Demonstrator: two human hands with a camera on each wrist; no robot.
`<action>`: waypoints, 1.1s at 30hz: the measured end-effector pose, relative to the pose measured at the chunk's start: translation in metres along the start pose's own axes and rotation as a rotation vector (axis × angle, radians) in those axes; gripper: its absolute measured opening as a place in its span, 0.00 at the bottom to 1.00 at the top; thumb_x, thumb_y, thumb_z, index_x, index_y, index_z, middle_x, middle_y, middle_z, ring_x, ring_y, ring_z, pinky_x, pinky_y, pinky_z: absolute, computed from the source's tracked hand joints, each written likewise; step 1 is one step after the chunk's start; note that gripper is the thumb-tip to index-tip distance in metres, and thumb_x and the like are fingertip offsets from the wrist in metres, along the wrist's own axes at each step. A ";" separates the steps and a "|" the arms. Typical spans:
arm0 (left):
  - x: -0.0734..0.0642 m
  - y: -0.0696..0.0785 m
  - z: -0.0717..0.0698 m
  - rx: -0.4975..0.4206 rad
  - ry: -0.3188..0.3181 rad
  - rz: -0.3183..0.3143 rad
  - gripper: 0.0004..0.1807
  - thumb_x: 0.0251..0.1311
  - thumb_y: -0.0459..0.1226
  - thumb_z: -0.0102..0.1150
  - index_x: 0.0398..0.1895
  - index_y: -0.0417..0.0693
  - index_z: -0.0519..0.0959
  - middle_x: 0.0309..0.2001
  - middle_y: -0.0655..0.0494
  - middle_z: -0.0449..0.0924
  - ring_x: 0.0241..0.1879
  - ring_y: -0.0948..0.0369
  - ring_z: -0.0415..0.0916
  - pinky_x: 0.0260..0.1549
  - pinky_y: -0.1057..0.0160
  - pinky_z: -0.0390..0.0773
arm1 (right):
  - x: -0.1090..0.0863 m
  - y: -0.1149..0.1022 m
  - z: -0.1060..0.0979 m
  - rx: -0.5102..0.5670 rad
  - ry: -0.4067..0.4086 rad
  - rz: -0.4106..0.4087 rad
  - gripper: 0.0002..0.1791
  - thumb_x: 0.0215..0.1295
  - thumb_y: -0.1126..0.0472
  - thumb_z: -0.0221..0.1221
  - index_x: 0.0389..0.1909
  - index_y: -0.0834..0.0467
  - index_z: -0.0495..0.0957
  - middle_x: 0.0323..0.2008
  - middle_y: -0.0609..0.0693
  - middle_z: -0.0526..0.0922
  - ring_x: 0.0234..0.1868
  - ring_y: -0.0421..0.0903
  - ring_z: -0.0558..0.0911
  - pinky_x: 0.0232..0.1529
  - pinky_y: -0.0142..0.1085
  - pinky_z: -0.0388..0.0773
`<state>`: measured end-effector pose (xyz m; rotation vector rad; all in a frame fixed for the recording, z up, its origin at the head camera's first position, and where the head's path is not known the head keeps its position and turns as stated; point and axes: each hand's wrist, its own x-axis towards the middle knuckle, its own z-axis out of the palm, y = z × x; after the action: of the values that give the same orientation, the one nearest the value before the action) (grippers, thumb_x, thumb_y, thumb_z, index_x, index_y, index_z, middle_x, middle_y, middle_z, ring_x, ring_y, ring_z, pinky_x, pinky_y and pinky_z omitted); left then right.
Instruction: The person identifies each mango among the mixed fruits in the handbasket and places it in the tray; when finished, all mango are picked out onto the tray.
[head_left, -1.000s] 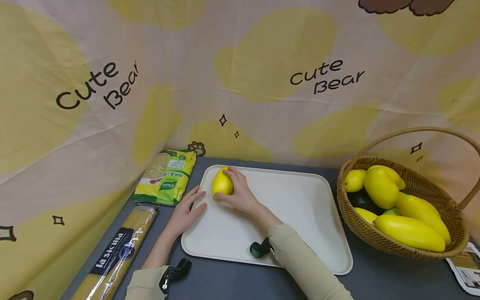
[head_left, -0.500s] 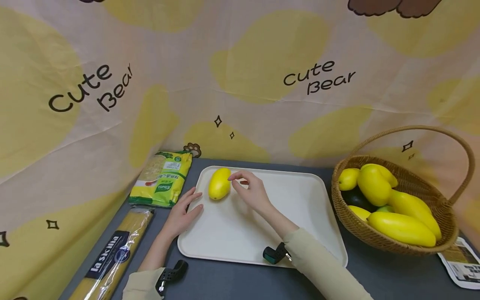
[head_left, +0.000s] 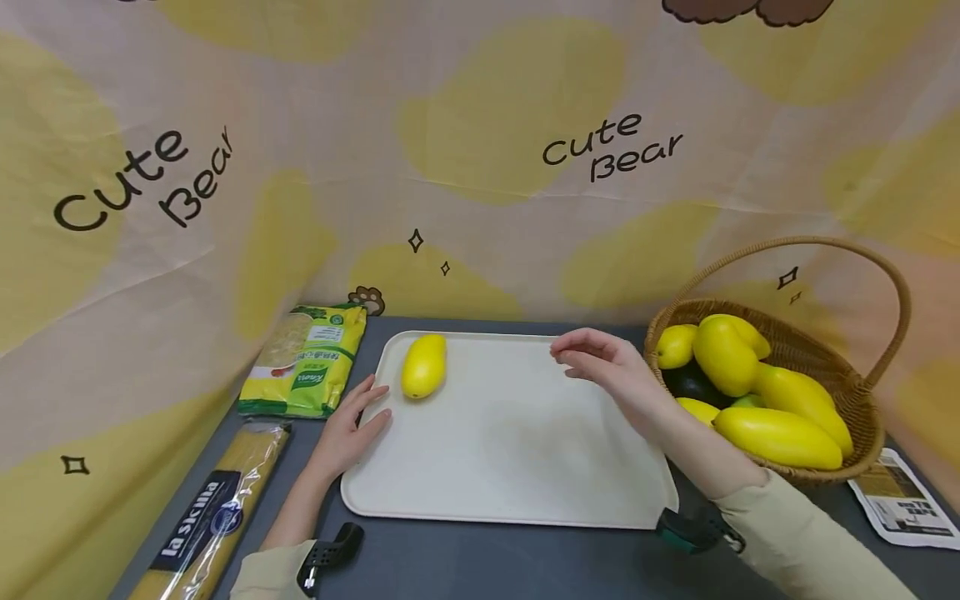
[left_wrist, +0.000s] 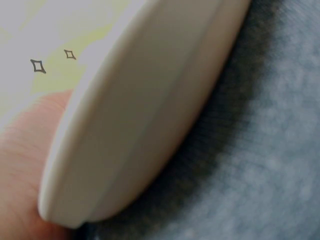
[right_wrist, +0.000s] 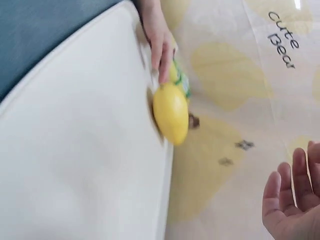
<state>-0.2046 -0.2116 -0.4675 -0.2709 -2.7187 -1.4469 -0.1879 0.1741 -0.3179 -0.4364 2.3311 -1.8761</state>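
A smooth yellow mango-shaped fruit (head_left: 423, 367) lies near the far left corner of the white tray (head_left: 480, 467). My left hand (head_left: 348, 433) rests on the tray's left rim, fingers spread and relaxed. Close up in the left wrist view, part of that hand (left_wrist: 30, 170) shows behind the tray rim (left_wrist: 135, 100). Over the tray's right side, my right hand (head_left: 607, 367) is raised with loosely bent fingers and nothing in them. The right wrist view shows its fingers (right_wrist: 300, 180) apart from the fruit (right_wrist: 171, 114).
Right of the tray stands a wicker basket (head_left: 862, 408) with several yellow fruits (head_left: 780, 437) and a dark one (head_left: 693, 383). A yellow-green Knorr packet (head_left: 307, 358) and a spaghetti pack (head_left: 210, 508) lie at left. A printed card (head_left: 907, 500) lies by the basket; a patterned cloth (head_left: 480, 150) hangs behind.
My right hand has let go of the yellow fruit and moved right, toward the basket. The fruit stays on the tray; my left hand stays at the rim. The head view has shifted slightly.
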 end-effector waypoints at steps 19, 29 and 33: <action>-0.004 -0.007 -0.006 0.032 -0.001 -0.048 0.27 0.68 0.44 0.56 0.67 0.43 0.70 0.75 0.45 0.51 0.73 0.43 0.47 0.66 0.37 0.53 | -0.005 -0.022 -0.181 -1.172 -0.104 0.016 0.32 0.63 0.55 0.65 0.59 0.73 0.68 0.52 0.72 0.76 0.49 0.67 0.77 0.46 0.59 0.75; 0.000 -0.002 0.000 0.037 -0.007 -0.036 0.26 0.68 0.43 0.57 0.67 0.44 0.71 0.75 0.45 0.51 0.73 0.43 0.48 0.67 0.38 0.53 | 0.003 -0.010 -0.203 -1.046 -0.260 0.180 0.42 0.59 0.52 0.67 0.64 0.74 0.63 0.57 0.76 0.69 0.56 0.73 0.71 0.51 0.62 0.72; 0.001 0.000 0.001 0.034 -0.007 -0.033 0.26 0.68 0.43 0.57 0.67 0.44 0.71 0.75 0.45 0.51 0.73 0.44 0.48 0.67 0.39 0.53 | 0.002 -0.009 -0.205 -1.067 -0.262 0.194 0.42 0.58 0.50 0.68 0.63 0.73 0.65 0.58 0.75 0.70 0.57 0.72 0.71 0.51 0.61 0.72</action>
<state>-0.2054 -0.2108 -0.4681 -0.2309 -2.7637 -1.4089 -0.2437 0.3634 -0.2631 -0.4592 2.8258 -0.3273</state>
